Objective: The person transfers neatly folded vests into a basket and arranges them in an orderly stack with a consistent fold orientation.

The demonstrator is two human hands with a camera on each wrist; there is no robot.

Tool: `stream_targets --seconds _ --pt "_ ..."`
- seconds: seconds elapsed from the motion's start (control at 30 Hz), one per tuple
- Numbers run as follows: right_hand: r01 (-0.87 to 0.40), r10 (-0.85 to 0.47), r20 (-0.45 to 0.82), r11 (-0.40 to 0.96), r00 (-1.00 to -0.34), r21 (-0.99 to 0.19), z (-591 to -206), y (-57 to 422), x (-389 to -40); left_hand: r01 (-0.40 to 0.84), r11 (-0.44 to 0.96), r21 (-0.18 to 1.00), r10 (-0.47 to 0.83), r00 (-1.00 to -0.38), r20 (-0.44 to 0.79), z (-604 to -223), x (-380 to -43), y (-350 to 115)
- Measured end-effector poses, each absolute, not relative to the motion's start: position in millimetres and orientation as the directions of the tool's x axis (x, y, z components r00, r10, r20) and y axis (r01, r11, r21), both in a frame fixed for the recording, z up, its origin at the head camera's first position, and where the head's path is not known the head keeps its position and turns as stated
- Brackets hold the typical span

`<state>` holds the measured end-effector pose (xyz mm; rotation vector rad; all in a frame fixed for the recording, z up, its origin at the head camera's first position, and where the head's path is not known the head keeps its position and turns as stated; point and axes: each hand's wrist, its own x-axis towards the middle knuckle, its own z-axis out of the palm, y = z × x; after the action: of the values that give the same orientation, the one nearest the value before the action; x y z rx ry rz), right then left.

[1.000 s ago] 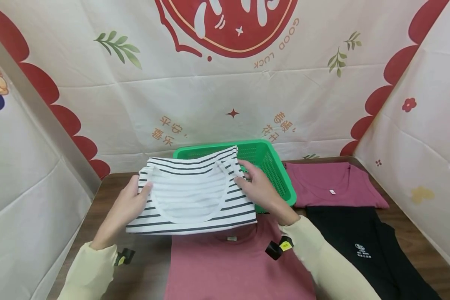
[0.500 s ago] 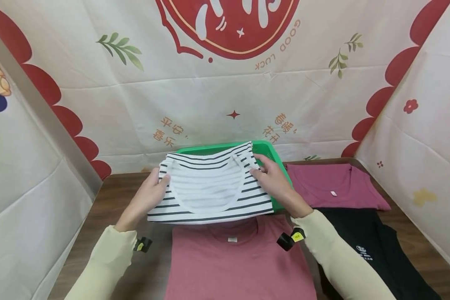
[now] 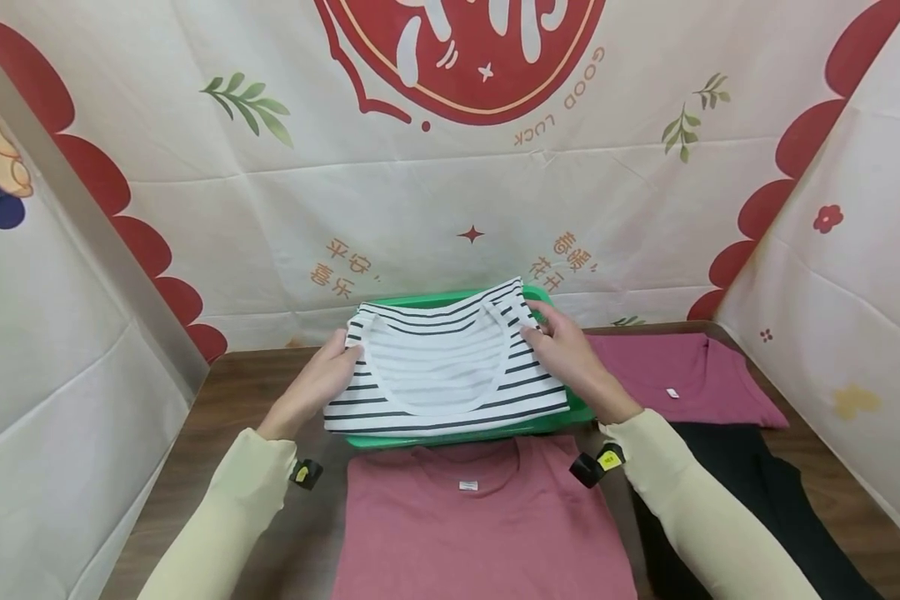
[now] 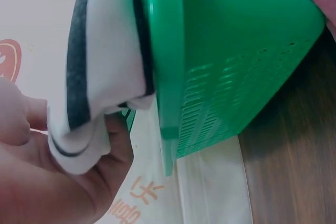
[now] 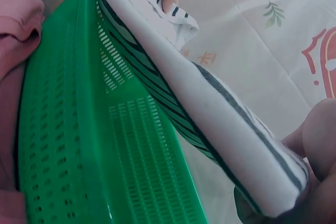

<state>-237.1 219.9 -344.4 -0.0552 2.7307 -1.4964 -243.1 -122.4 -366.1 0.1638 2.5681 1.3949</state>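
A folded white shirt with dark stripes (image 3: 442, 421) spans both hands, its wide round neckline facing up in the head view. My left hand (image 3: 327, 373) pinches its left side, thumb on top and fingers beneath; the left wrist view shows the cloth folded between them. On the other side my right hand (image 3: 566, 350) grips the right edge the same way. Under the shirt is a green plastic basket (image 3: 581, 408), mostly covered in the head view. In the right wrist view the shirt slants over the open top of the basket (image 5: 58, 114).
A pink T-shirt (image 3: 480, 533) lies flat in front of the basket. To the right are a folded darker pink shirt (image 3: 675, 367) and a black garment (image 3: 765, 517) on the wooden table (image 3: 172, 517). A printed cloth backdrop (image 3: 420, 200) closes off the back and sides.
Both hands have carried the striped shirt rightward and a little away from me, from partly left of the basket to over it. The pink T-shirt's neckline is now more exposed.
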Motion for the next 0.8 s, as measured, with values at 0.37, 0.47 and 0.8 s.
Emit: stream_targets --seconds 0.37,0.47,0.8 --pt "0.0 -0.01 -0.007 0.601 -1.0 -0.799 -352 231 -252 0.009 0.496 0.868 0.257 -0.957 -0.136 -371 -257 -113" --pt "-0.01 -0.015 0.0 0.62 -1.0 -0.785 -353 234 -256 -0.009 0.474 0.881 0.273 -0.949 -0.156 -371 -260 -110" --pt "-0.027 -0.051 -0.008 0.636 -0.999 -0.772 -358 242 -263 -0.025 0.485 0.874 0.284 -0.941 -0.185 -378 -266 -104"
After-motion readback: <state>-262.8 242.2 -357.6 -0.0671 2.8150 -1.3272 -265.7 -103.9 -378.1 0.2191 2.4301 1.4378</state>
